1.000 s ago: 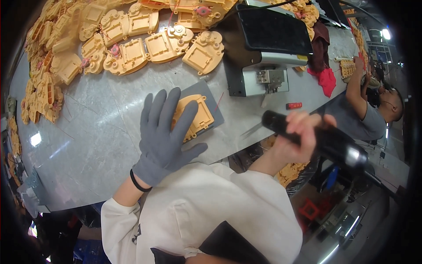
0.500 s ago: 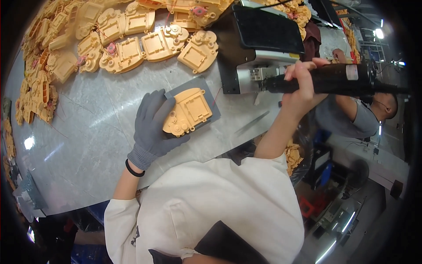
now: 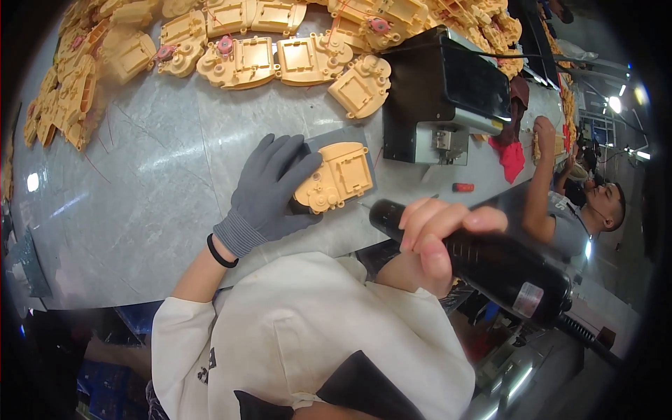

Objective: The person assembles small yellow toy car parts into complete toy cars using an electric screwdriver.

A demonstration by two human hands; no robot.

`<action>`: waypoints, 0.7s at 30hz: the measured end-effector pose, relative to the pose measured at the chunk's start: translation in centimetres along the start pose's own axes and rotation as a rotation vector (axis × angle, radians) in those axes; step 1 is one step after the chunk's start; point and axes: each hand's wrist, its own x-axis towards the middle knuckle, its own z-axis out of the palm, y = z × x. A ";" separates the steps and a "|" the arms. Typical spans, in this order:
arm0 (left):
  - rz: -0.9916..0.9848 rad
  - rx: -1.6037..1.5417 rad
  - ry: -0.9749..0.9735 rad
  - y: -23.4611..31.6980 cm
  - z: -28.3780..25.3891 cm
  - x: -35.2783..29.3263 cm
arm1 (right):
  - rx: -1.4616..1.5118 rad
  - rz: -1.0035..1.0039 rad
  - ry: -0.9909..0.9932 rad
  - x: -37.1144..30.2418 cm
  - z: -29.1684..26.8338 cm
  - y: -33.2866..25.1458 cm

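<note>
On the gray tabletop [image 3: 161, 192], one yellow plastic casing [image 3: 337, 178] lies on a dark flat pad [image 3: 344, 135], frame side up. The left hand [image 3: 269, 189], gloved in gray, is placed at the casing's left end; its grip is wide, with fingers extended, index finger against the casing's edge and thumb spread below. The bare right hand [image 3: 444, 234] has its grip closed around a black power screwdriver [image 3: 514, 269]. The tool's front end points toward the casing, apart from it, at its lower right. A black machine [image 3: 420, 98] stands right of the pad. A red cylinder [image 3: 463, 187] and a red cloth [image 3: 509, 159] lie farther right. More yellow casings [image 3: 241, 61] line the far side.
</note>
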 end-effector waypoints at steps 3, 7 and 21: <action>0.018 0.003 0.014 0.2 -0.1 0.1 | -0.040 -0.014 0.089 0.2 0.8 0.4; 0.017 -0.007 0.022 0.2 0.0 0.0 | -0.068 -0.019 0.183 0.1 1.4 1.3; 0.061 0.041 0.093 0.6 0.3 0.0 | -0.082 0.056 0.188 0.1 2.2 2.4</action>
